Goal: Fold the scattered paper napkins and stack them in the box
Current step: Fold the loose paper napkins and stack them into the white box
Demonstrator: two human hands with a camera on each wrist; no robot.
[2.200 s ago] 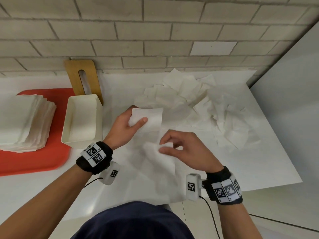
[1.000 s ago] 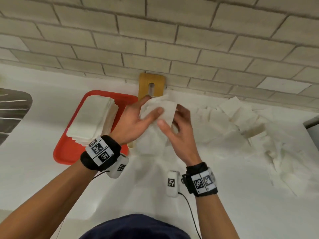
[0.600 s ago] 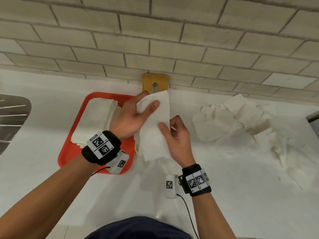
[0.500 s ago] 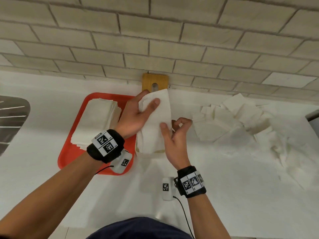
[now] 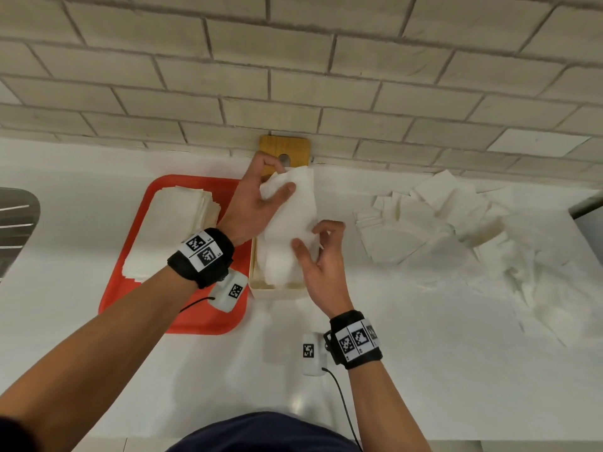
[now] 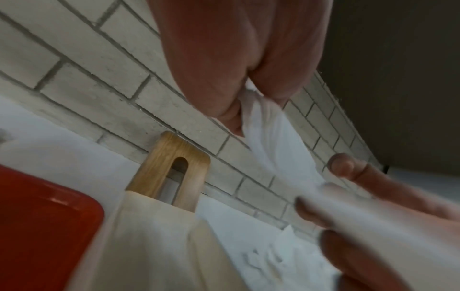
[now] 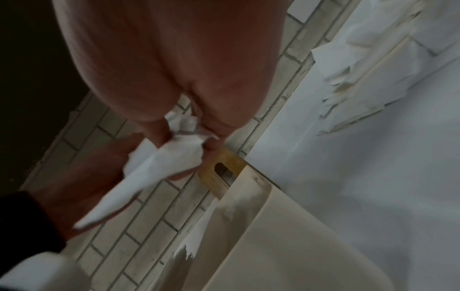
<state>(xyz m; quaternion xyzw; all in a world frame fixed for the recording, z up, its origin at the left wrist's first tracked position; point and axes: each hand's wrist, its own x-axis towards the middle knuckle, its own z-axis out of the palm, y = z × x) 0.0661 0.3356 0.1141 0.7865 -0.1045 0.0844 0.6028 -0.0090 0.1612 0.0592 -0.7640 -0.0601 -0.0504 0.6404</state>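
No readable words, brand names or numbers are shown in any view. Only black-and-white square code markers are seen, printed on the left wristband [image 5: 203,250], the right wristband [image 5: 357,341] and the small white wrist units [image 5: 309,351]; tiny characters beside them cannot be made out.

Two hands: left hand [image 5: 257,203] and right hand [image 5: 321,256]. One folded napkin [image 5: 290,223] between them. One cream box [image 5: 275,290]. One wooden lid [image 5: 284,151] with a slot, upright against the wall. One red tray [image 5: 182,314]. One stack of flat napkins [image 5: 173,230] on the tray, too many to count. One loose heap of scattered napkins [image 5: 456,230], number unclear. Two wristbands [image 5: 202,256] with markers.
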